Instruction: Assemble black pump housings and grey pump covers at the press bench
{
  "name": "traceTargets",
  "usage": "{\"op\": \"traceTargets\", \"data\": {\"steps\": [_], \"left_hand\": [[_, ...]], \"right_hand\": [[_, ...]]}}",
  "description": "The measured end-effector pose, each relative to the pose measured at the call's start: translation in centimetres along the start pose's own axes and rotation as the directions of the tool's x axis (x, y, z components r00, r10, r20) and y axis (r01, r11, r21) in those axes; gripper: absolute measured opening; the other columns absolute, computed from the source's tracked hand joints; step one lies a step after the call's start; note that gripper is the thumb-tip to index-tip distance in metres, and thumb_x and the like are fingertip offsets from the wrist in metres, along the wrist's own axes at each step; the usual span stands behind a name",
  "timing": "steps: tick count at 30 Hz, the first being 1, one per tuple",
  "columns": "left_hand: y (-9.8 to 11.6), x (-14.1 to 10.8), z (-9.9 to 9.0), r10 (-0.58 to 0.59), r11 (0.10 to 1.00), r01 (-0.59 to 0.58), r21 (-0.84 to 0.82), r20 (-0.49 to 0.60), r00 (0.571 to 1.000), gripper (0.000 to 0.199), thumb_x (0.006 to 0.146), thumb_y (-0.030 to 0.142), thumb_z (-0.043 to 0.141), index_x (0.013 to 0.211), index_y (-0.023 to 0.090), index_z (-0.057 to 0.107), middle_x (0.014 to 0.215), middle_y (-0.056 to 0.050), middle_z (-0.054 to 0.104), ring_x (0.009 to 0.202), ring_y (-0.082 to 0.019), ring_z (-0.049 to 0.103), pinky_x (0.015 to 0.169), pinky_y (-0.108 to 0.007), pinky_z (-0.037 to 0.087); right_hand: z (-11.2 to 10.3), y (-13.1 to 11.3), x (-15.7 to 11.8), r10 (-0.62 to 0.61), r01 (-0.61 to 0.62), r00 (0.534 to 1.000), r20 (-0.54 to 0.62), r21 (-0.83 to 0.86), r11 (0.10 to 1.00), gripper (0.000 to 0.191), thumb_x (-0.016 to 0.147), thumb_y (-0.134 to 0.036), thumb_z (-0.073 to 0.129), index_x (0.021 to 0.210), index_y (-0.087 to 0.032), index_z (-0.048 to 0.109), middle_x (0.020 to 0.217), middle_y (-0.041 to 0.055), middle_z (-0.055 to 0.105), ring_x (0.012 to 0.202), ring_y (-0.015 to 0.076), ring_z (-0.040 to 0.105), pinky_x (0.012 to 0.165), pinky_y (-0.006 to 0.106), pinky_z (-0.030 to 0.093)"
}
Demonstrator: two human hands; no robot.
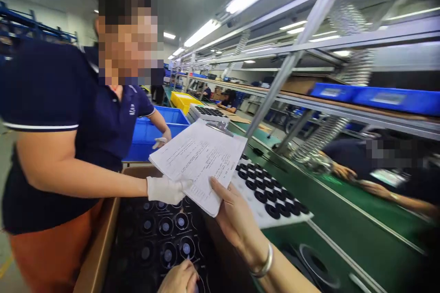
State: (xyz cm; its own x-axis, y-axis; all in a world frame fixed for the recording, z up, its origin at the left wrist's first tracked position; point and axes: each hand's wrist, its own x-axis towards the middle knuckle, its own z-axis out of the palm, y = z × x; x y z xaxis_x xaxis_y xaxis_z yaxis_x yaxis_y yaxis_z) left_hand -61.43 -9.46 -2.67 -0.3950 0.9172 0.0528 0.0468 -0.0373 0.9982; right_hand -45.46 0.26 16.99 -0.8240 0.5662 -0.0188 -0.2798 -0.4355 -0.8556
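My right hand (237,219), with a silver bangle on the wrist, grips the near right corner of a clipboard of printed papers (199,155). Its thumb lies on top of the sheets and its fingers are underneath. A co-worker's white-gloved hand (167,190) touches the same papers at their left edge. At the bottom of the view, my left hand (178,279) is closed, fingertips together; whether a small thing is pinched there cannot be made out. It is over a black tray of round parts (165,226) inside a cardboard box (94,247).
A co-worker in a navy shirt (106,114) stands close on the left. To the right, a white foam tray (261,215) with rows of black rings lies on the green bench (343,233). Blue bins (140,139) stand behind. Another person's hands (343,171) are across the bench.
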Motion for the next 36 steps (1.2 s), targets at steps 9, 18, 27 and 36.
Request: {"op": "traceTargets", "data": {"steps": [9, 18, 27, 36], "left_hand": [[-6.1, -6.5, 11.2, -0.132, 0.986, 0.144, -0.089, 0.134, 0.982, 0.047, 0.088, 0.064, 0.053, 0.101, 0.022, 0.071, 0.106, -0.009, 0.070, 0.097, -0.026, 0.068, 0.085, -0.037, 0.056], [-5.6, -9.1, 11.9, -0.187, 0.796, 0.261, -0.546, 0.188, 0.964, 0.061, 0.076, 0.070, 0.064, 0.107, 0.018, 0.070, 0.057, 0.002, 0.059, 0.032, 0.002, 0.016, 0.034, -0.016, 0.020], [-5.7, -11.0, 10.6, -0.151, 0.811, 0.336, -0.478, 0.385, 0.911, 0.061, 0.070, 0.072, 0.069, 0.100, 0.019, 0.074, 0.031, 0.009, 0.028, 0.031, 0.000, 0.013, 0.036, -0.015, 0.018], [-4.4, -10.4, 11.9, -0.255, 0.836, 0.337, -0.433, 0.237, 0.937, 0.073, 0.078, 0.057, 0.070, 0.137, 0.019, 0.049, 0.103, -0.015, 0.074, 0.031, -0.007, 0.051, 0.028, -0.018, 0.034]], "right_hand": [[-13.3, -8.5, -7.6, 0.003, -0.034, 0.992, -0.127, -0.238, 0.971, 0.049, 0.077, -0.023, 0.077, 0.123, -0.019, 0.061, 0.123, 0.0114, 0.070, 0.099, 0.0260, 0.071, 0.084, 0.037, 0.060], [-19.2, -9.5, -15.6, 0.404, -0.408, 0.907, -0.118, -0.478, 0.778, 0.053, 0.069, -0.028, 0.082, 0.118, -0.014, 0.066, 0.100, 0.0096, 0.076, 0.075, 0.0189, 0.073, 0.064, 0.025, 0.059], [-19.7, -6.5, -13.9, 0.553, -0.450, 0.833, -0.004, -0.586, 0.674, 0.039, 0.069, -0.033, 0.080, 0.101, -0.014, 0.072, 0.089, 0.0053, 0.076, 0.064, 0.0149, 0.070, 0.060, 0.023, 0.056], [-19.9, -7.3, -13.1, 0.438, -0.377, 0.897, -0.055, -0.612, 0.695, 0.037, 0.070, -0.035, 0.079, 0.100, -0.015, 0.070, 0.090, 0.0042, 0.074, 0.070, 0.0156, 0.068, 0.063, 0.025, 0.053]]}}
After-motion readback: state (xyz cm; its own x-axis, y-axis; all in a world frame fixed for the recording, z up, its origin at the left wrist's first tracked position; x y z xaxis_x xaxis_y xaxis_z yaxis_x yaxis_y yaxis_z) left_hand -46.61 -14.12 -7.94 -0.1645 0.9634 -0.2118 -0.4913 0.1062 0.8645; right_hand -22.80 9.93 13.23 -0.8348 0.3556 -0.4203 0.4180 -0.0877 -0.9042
